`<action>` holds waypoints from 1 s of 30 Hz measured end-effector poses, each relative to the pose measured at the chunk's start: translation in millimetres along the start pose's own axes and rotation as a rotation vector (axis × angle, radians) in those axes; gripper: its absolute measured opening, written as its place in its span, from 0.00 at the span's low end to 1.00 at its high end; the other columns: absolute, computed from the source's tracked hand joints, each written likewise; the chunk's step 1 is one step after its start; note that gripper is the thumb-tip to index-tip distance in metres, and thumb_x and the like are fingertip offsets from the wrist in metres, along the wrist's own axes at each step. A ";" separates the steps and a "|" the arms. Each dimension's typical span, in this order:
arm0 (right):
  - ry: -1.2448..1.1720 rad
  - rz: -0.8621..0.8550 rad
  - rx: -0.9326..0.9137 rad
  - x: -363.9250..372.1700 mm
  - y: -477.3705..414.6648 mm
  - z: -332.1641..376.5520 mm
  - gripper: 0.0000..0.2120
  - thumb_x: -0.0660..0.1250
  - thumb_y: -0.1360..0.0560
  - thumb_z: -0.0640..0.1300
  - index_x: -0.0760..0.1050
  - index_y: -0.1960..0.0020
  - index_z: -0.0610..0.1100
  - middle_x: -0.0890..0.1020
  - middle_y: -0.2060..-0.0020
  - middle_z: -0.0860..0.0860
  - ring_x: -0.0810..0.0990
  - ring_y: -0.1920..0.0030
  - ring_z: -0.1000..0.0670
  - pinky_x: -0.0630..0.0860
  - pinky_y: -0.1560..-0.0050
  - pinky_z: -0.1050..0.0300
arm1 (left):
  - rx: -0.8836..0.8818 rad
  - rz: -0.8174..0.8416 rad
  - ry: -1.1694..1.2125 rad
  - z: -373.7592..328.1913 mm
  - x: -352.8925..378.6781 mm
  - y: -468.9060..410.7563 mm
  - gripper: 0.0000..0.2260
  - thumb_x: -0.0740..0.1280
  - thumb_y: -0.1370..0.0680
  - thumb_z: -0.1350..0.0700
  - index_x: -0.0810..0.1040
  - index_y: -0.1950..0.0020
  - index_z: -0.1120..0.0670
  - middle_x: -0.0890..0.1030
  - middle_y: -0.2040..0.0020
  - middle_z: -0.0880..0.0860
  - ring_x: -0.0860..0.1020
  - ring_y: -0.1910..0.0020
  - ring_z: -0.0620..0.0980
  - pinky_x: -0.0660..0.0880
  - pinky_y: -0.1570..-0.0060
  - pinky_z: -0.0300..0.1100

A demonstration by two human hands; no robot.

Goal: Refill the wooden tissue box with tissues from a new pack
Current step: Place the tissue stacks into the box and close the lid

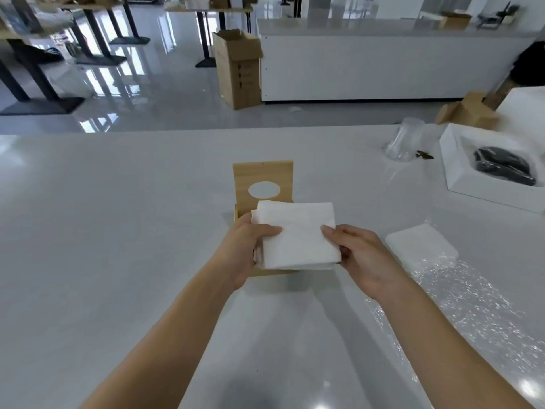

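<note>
A wooden tissue box [242, 212] sits in the middle of the white table, its lid [262, 176] with an oval hole standing upright at the back. Both my hands hold a thick stack of white tissues [298, 234] just above the open box, hiding most of it. My left hand [246, 249] grips the stack's left edge, thumb on top. My right hand [358, 255] grips the right edge. To the right lies the clear plastic pack [421, 249] with more white tissues inside.
Crinkled clear wrap [460, 293] trails toward the near right of the table [118, 231]. At the far right stand a white foam tray with a black object [501, 166] and a clear plastic cup [405, 140]. Cardboard boxes and desks stand beyond.
</note>
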State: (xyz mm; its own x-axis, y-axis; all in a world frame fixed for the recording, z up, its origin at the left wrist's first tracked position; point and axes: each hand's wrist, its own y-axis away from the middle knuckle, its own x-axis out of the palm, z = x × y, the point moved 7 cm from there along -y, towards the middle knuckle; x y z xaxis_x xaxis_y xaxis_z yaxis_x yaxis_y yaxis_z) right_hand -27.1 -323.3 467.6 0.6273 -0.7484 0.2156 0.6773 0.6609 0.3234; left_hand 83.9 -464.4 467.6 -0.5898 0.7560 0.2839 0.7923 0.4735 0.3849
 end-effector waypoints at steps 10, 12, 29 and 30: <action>0.254 -0.094 -0.050 32.6 -42.4 15.3 0.04 0.70 0.28 0.40 0.79 0.56 0.39 0.83 0.59 0.48 0.81 0.59 0.49 0.76 0.62 0.59 | 0.036 -0.230 -0.025 -15.7 -39.3 -15.1 0.14 0.62 0.24 0.64 0.73 0.39 0.62 0.80 0.43 0.58 0.79 0.46 0.57 0.77 0.51 0.51; 0.296 -0.105 -0.044 36.1 -48.5 14.6 0.04 0.70 0.28 0.40 0.79 0.56 0.38 0.83 0.60 0.49 0.81 0.60 0.50 0.75 0.65 0.61 | 0.046 -0.266 -0.066 -17.2 -41.7 -17.7 0.11 0.61 0.24 0.64 0.75 0.42 0.60 0.80 0.46 0.57 0.79 0.47 0.55 0.77 0.52 0.47; 0.860 -0.208 -0.171 44.3 -66.9 10.5 0.11 0.70 0.29 0.47 0.80 0.56 0.38 0.84 0.59 0.45 0.81 0.55 0.44 0.78 0.51 0.45 | 0.152 -0.528 -0.653 -26.2 -67.3 -29.5 0.17 0.71 0.28 0.56 0.72 0.42 0.55 0.80 0.48 0.53 0.79 0.51 0.53 0.76 0.53 0.50; 0.952 -0.220 -0.186 46.7 -66.1 11.0 0.11 0.69 0.28 0.48 0.80 0.56 0.39 0.84 0.59 0.46 0.81 0.56 0.44 0.78 0.54 0.47 | 0.161 -0.532 -0.686 -27.2 -67.4 -29.2 0.16 0.71 0.28 0.55 0.72 0.43 0.54 0.80 0.48 0.52 0.79 0.52 0.53 0.76 0.53 0.50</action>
State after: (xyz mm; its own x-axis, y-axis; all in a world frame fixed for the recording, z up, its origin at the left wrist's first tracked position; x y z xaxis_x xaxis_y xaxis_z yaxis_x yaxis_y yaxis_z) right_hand -46.8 -402.6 466.4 0.4723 -0.5514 -0.6877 0.8140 0.5721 0.1003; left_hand 96.3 -541.5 461.1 -0.7036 0.4978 -0.5071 0.4828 0.8585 0.1729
